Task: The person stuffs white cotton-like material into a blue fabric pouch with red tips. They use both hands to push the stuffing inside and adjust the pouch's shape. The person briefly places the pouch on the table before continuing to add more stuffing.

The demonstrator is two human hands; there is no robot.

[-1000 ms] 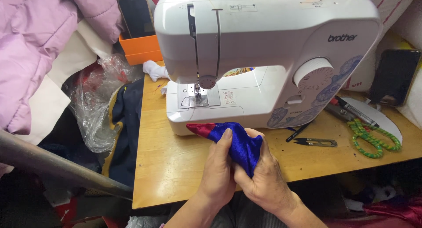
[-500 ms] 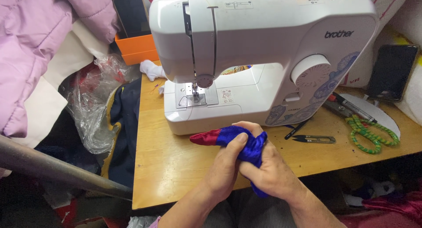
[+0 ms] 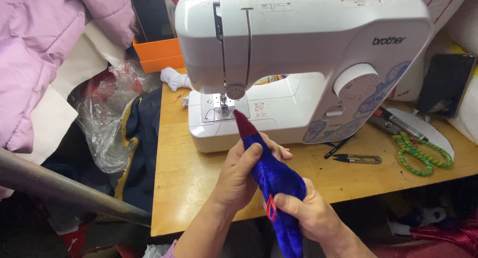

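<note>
Blue velvet piece (image 3: 271,176) clamped by left hand (image 3: 241,176) and right hand (image 3: 303,213), lower centre; could slip, being slick.

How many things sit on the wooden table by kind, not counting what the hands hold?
Sewing machine: 1
Thread snips: 1
Green cord bundle: 1
Pliers-like tool: 1
White cloth wad: 1
Total: 5
The left hand and right hand grip blue velvet fabric.
</note>
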